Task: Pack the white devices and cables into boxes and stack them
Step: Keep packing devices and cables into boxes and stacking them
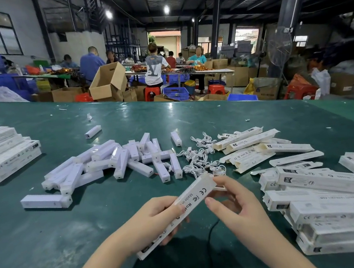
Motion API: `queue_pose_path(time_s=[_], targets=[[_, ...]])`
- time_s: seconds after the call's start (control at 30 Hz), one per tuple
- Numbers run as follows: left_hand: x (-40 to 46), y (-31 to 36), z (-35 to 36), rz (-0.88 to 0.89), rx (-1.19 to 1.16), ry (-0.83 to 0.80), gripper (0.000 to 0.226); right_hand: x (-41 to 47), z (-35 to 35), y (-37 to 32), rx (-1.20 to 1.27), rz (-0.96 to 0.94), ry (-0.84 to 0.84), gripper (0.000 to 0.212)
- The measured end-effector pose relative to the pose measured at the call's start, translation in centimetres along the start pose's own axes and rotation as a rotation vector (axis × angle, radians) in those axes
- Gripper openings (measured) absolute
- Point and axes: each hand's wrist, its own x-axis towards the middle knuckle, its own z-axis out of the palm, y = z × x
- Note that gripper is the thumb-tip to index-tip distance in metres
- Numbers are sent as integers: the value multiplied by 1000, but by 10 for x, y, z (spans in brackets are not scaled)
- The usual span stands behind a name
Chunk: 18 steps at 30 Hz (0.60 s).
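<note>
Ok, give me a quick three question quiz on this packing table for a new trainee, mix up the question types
1. True or false: the left hand grips the long white box that both hands are working on.
2. Multiple choice: the loose cables lie A) between the pile of white devices and the empty boxes, B) on the stack of boxes at the far left, C) on the floor.
3. Fill in: the right hand's fingers are at the box's ____ end, the one away from the person.

Key: 1 true; 2 A; 3 far.
</note>
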Motion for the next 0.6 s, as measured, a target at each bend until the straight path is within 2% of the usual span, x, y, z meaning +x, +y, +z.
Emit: queue_pose_path(time_s=[0.07,0.17,0.3,0.47,0.6], targets=[[1,-1,1,11,32,14,31,1,1,1,29,16,5,30],[1,-2,2,22,48,10,32,2,3,1,162,44,110,13],[1,-3,3,71,110,11,39,5,1,3,334,130,182,16],[3,-6,8,104,205,87,40,2,2,6,187,65,215,6],[4,-10,8,100,218,143,42,2,2,5,125,32,216,11]])
